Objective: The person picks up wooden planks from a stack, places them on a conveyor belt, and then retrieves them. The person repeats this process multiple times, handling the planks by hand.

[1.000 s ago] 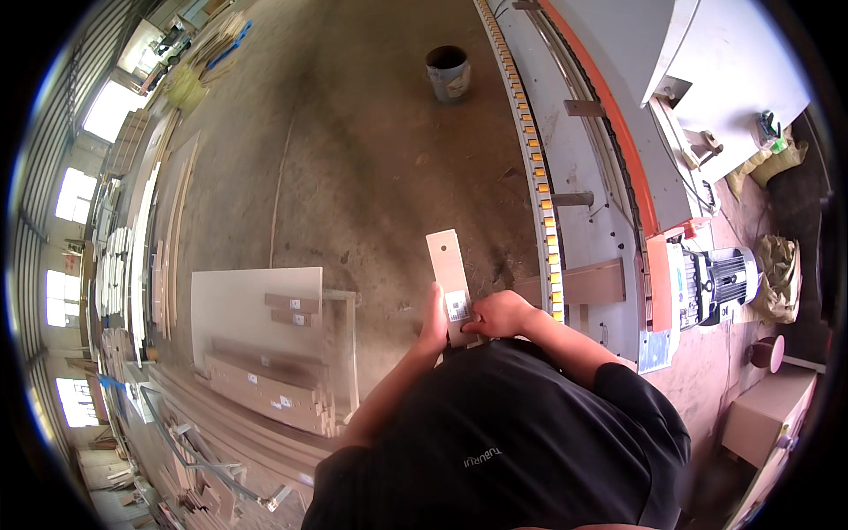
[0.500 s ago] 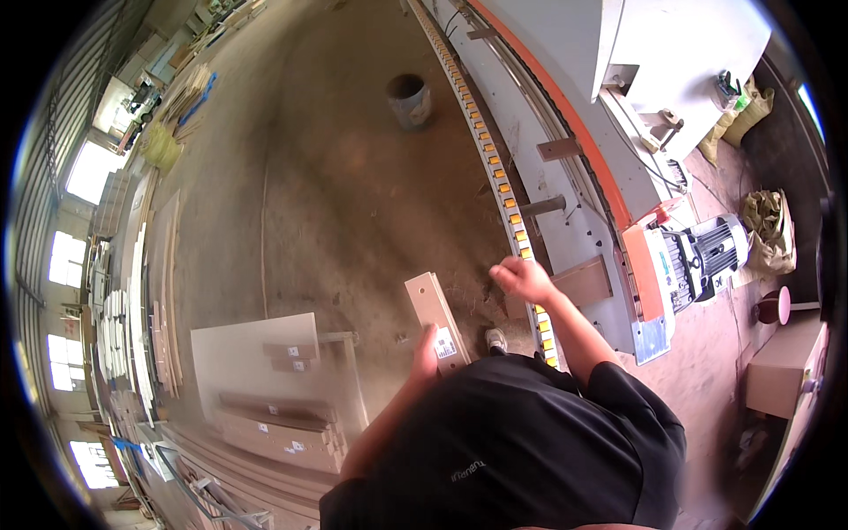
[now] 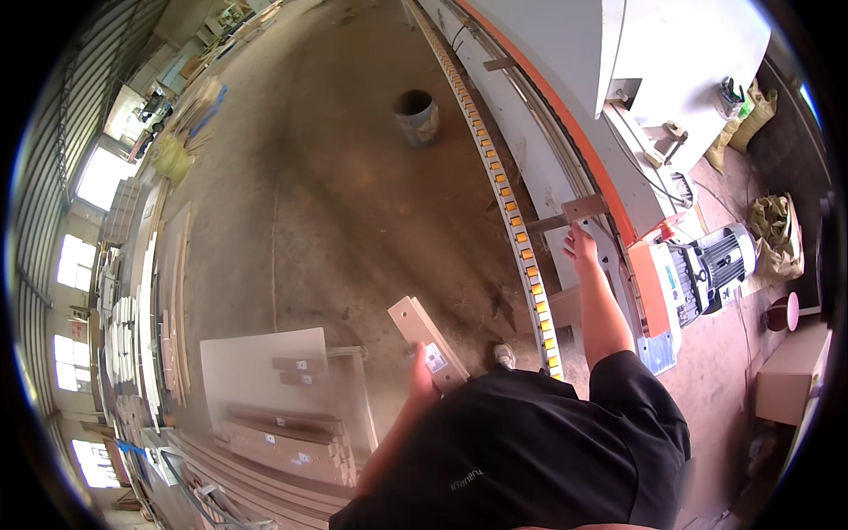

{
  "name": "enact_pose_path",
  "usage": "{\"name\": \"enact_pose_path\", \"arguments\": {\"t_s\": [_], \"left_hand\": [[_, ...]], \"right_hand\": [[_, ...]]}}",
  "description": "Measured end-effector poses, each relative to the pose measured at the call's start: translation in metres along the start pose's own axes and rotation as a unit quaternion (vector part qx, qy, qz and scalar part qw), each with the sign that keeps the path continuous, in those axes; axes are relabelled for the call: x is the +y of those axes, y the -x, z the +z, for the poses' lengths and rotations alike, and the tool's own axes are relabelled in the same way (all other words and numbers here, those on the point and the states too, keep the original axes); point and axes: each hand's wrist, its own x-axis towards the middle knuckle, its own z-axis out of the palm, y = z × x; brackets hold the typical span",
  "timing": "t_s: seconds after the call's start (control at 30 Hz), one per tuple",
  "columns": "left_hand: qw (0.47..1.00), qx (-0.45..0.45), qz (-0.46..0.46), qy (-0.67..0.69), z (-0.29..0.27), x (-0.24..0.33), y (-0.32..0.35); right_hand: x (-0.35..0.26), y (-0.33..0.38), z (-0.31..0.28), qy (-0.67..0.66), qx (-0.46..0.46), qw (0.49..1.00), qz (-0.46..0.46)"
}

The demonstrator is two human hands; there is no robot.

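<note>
In my left hand (image 3: 423, 374) is a small stack of narrow light-brown boards (image 3: 415, 322), with a hole near the far end and a white label by my thumb. The fingers beneath the stack are hidden. My right hand (image 3: 580, 245) reaches over the machine's edge to a short brown board (image 3: 585, 208) lying across its feed track. Its fingertips are at the board's near edge, with the thumb apart; whether they touch is hard to tell. Another short brown board (image 3: 500, 64) lies farther along the track.
A rail with yellow rollers (image 3: 518, 238) runs along the machine's left side. An electric motor (image 3: 720, 265) sits at its near end. A bucket (image 3: 417, 119) stands on the floor ahead. At lower left, brown boards (image 3: 291, 446) are stacked beside a pale panel (image 3: 256, 362). Sacks (image 3: 777, 234) lie at right.
My right hand has gone from a closed fist over the roller rail out to the short board, its fingers loosening. The boards on the track have come nearer. My left hand keeps its stack, now tilted more leftward.
</note>
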Motion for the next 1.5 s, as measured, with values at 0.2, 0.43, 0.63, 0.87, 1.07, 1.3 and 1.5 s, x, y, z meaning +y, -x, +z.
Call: {"name": "enact_pose_path", "arguments": {"t_s": [0.2, 0.43, 0.63, 0.87, 1.07, 1.3, 1.5], "left_hand": [[1.0, -0.015, 0.011, -0.023, -0.019, 0.0, -0.001], [1.0, 0.005, 0.004, 0.019, -0.028, -0.002, -0.011], [1.0, -0.018, 0.005, 0.004, -0.027, -0.009, -0.021], [0.993, -0.03, 0.062, -0.101, -0.033, -0.009, -0.038], [0.99, 0.008, 0.102, -0.101, 0.021, 0.005, -0.02], [0.99, -0.018, 0.097, -0.098, -0.022, -0.007, -0.033], [0.991, -0.068, 0.087, -0.071, -0.005, -0.001, -0.011]], "right_hand": [[0.021, -0.006, -0.022, -0.123, 0.073, 0.99, 0.008], [0.044, 0.045, -0.056, -0.131, 0.1, 0.985, -0.052], [0.064, 0.122, -0.049, -0.119, 0.028, 0.992, -0.038], [0.059, 0.259, 0.035, 0.164, -0.311, 0.935, -0.045], [0.038, 0.301, 0.089, 0.303, -0.511, 0.799, -0.097], [0.011, 0.337, 0.128, 0.562, -0.516, 0.61, -0.215], [0.014, 0.344, 0.137, 0.642, -0.516, 0.509, -0.249]]}}
